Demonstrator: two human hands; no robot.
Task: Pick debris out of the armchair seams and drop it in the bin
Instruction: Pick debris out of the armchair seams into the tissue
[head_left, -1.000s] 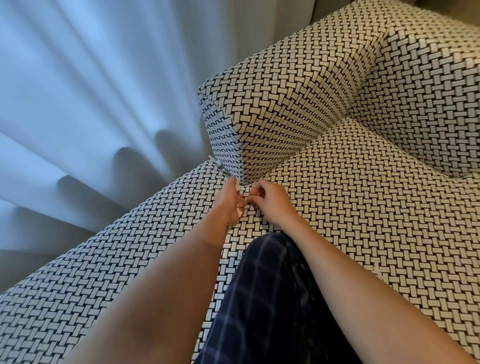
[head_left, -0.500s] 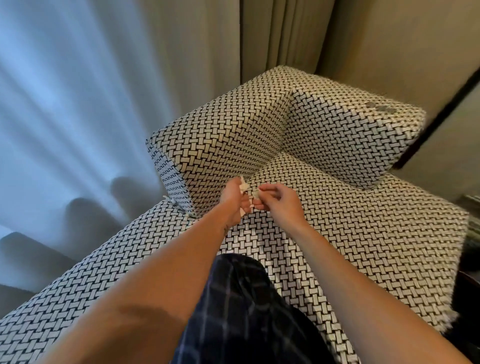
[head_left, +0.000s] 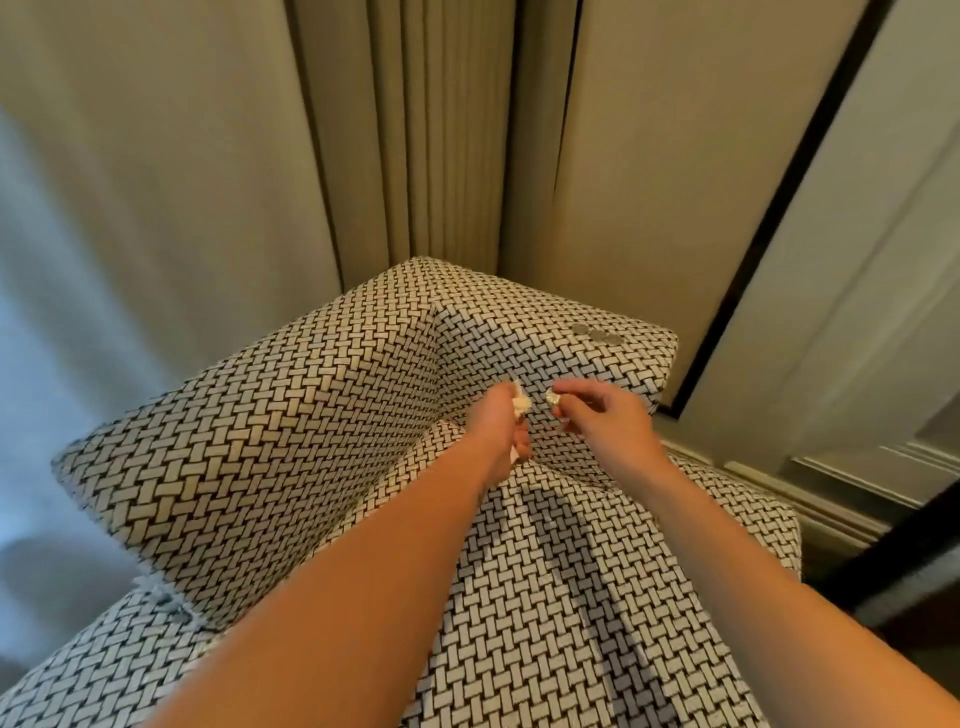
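Note:
The armchair (head_left: 270, 447) is covered in black-and-white basket-weave fabric; its arm and back meet in a corner above the seat. My left hand (head_left: 501, 431) is lifted over the seat, closed on pale crumpled paper scraps (head_left: 521, 404). My right hand (head_left: 605, 421) is beside it, a little apart, pinching a small crumpled silvery scrap (head_left: 551, 398) between thumb and fingertips. Both hands hover in front of the chair back. No bin is in view.
Three coins (head_left: 597, 332) lie on top of the chair back at the right. Beige curtains (head_left: 447, 135) hang behind the chair, and a sheer curtain (head_left: 47, 332) is at the left. A dark-framed panel (head_left: 769, 218) and skirting stand at the right.
My view has tilted up and the chair has shifted lower in frame. Both hands rose away from the seam at the arm's front corner, each carrying scraps, and have drawn slightly apart.

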